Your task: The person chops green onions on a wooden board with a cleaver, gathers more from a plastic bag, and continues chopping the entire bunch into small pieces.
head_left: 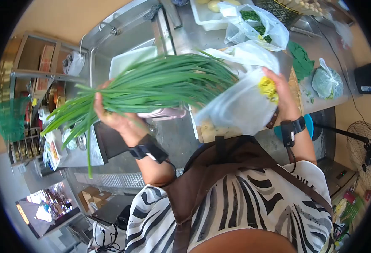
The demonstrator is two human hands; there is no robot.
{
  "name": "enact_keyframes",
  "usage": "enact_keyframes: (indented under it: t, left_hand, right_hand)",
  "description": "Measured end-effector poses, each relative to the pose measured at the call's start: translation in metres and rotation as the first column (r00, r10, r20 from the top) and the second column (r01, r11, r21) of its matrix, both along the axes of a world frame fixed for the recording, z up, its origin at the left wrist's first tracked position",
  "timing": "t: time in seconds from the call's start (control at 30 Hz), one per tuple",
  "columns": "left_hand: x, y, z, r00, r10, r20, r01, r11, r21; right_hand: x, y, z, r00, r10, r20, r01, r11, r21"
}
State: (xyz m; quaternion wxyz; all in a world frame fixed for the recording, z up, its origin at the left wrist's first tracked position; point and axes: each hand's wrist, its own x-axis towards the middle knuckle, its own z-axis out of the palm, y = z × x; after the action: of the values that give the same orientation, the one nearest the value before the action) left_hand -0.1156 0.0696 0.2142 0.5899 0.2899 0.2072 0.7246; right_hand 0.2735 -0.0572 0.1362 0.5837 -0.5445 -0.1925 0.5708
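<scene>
A large bundle of chives, long and flat-leaved, stretches across the middle of the view. My left hand is wrapped round it near the leaf tips, some of which droop below the wrist. The other end of the chives reaches the mouth of a white translucent plastic bag, blurred by motion. Gripped in my right hand is that bag, next to a bunched yellow patch on it. Below the bag, part of a wooden cutting board shows; the rest is covered.
A steel sink with a white tub lies behind the chives. Along the back counter are a bag of chopped greens, a green cloth and a tied bag. A fan stands at the right.
</scene>
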Motion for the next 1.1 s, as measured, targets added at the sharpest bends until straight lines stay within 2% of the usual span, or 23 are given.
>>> enact_keyframes:
  t: [0.03, 0.1, 0.13, 0.2, 0.23, 0.27, 0.3, 0.33, 0.4, 0.43, 0.47, 0.53, 0.57, 0.63, 0.67, 0.73, 0.8, 0.83, 0.87, 0.93, 1.0, 1.1]
  left_hand:
    - [-0.019, 0.0, 0.002, 1.0, 0.02, -0.002, -0.02, 1.0, -0.002]
    - [-0.059, -0.003, 0.006, 0.989, 0.113, 0.093, -0.113, 0.994, 0.0]
    - [-0.081, -0.008, 0.006, 0.987, 0.136, 0.089, -0.136, 0.991, -0.004]
    - [-0.119, -0.024, 0.003, 0.985, 0.153, 0.083, -0.152, 0.988, -0.011]
    - [-0.124, -0.038, 0.006, 0.982, 0.166, 0.091, -0.164, 0.986, -0.021]
    - [-0.128, -0.054, 0.01, 0.967, 0.254, 0.01, -0.254, 0.967, -0.035]
    - [-0.13, -0.068, 0.01, 0.938, 0.34, -0.069, -0.344, 0.938, -0.043]
    - [-0.138, -0.083, 0.006, 0.931, 0.361, -0.055, -0.364, 0.93, -0.056]
    - [-0.161, -0.119, 0.003, 0.929, 0.37, 0.029, -0.367, 0.928, -0.061]
    - [-0.158, -0.139, 0.005, 0.827, 0.549, -0.117, -0.559, 0.826, -0.076]
    - [-0.166, -0.159, 0.004, 0.784, 0.604, -0.14, -0.617, 0.783, -0.076]
    - [-0.186, -0.203, 0.001, 0.773, 0.615, -0.159, -0.628, 0.777, -0.049]
    - [-0.188, -0.222, 0.003, 0.747, 0.654, -0.118, -0.663, 0.746, -0.062]
    - [-0.198, -0.269, 0.007, 0.704, 0.699, -0.129, -0.709, 0.702, -0.067]
    - [-0.197, -0.286, 0.009, 0.704, 0.7, -0.116, -0.709, 0.702, -0.065]
    - [-0.188, -0.323, 0.015, 0.624, 0.769, -0.137, -0.778, 0.628, -0.018]
    - [-0.208, -0.353, 0.004, 0.616, 0.787, -0.036, -0.788, 0.616, -0.026]
    - [-0.22, -0.376, -0.002, 0.683, 0.73, -0.037, -0.73, 0.683, 0.014]
    - [-0.232, -0.395, -0.014, 0.669, 0.743, -0.032, -0.743, 0.67, 0.006]
    - [-0.236, -0.418, -0.021, 0.685, 0.725, -0.077, -0.723, 0.689, 0.052]
    - [-0.235, -0.431, -0.028, 0.64, 0.764, -0.086, -0.767, 0.642, -0.005]
    - [-0.224, -0.427, -0.03, 0.467, 0.863, -0.19, -0.871, 0.413, -0.265]
  right_hand:
    - [0.004, -0.003, 0.003, 1.0, 0.02, -0.002, -0.02, 1.0, -0.002]
    - [0.009, -0.008, 0.017, 0.983, -0.18, -0.028, 0.18, 0.983, -0.028]
    - [0.009, -0.007, 0.021, 0.987, -0.158, -0.031, 0.157, 0.987, -0.032]
    - [0.014, -0.008, 0.026, 0.953, -0.183, -0.243, 0.185, 0.983, -0.016]
    - [0.022, -0.012, 0.023, 0.967, -0.136, -0.214, 0.144, 0.989, 0.02]
    - [0.03, -0.012, 0.016, 0.972, -0.126, -0.198, 0.131, 0.991, 0.014]
    - [0.039, -0.009, 0.009, 0.972, -0.124, -0.202, 0.143, 0.986, 0.083]
    - [0.049, -0.005, 0.007, 0.971, -0.113, -0.21, 0.146, 0.978, 0.149]
    - [0.055, 0.005, 0.008, 0.975, -0.098, -0.201, 0.125, 0.984, 0.127]
    - [0.048, 0.014, 0.006, 0.973, -0.1, -0.209, 0.124, 0.986, 0.107]
    - [0.031, 0.019, 0.011, 0.973, -0.034, -0.227, 0.056, 0.994, 0.092]
    - [-0.004, 0.02, 0.034, 1.0, -0.009, -0.015, 0.009, 0.999, 0.034]
    - [-0.02, 0.027, 0.036, 0.998, 0.055, -0.031, -0.054, 0.998, 0.022]
    - [-0.038, 0.031, 0.044, 0.985, -0.006, 0.171, -0.016, 0.992, 0.124]
    - [-0.027, 0.037, 0.032, 0.985, 0.021, 0.172, -0.043, 0.991, 0.127]
    - [0.01, 0.06, -0.007, 0.976, -0.016, 0.216, -0.014, 0.99, 0.139]
    - [-0.01, 0.079, 0.01, 0.97, -0.037, 0.241, -0.004, 0.986, 0.166]
    - [-0.017, 0.082, 0.019, 0.97, -0.07, 0.234, 0.026, 0.983, 0.183]
    - [-0.026, 0.086, 0.025, 0.968, -0.051, 0.244, 0.006, 0.983, 0.182]
    - [-0.053, 0.093, 0.038, 0.995, 0.026, 0.093, -0.042, 0.985, 0.17]
    - [-0.085, 0.09, 0.036, 0.994, 0.075, 0.079, -0.089, 0.978, 0.19]
    - [-0.191, 0.062, 0.023, 0.952, 0.257, 0.168, -0.275, 0.956, 0.1]
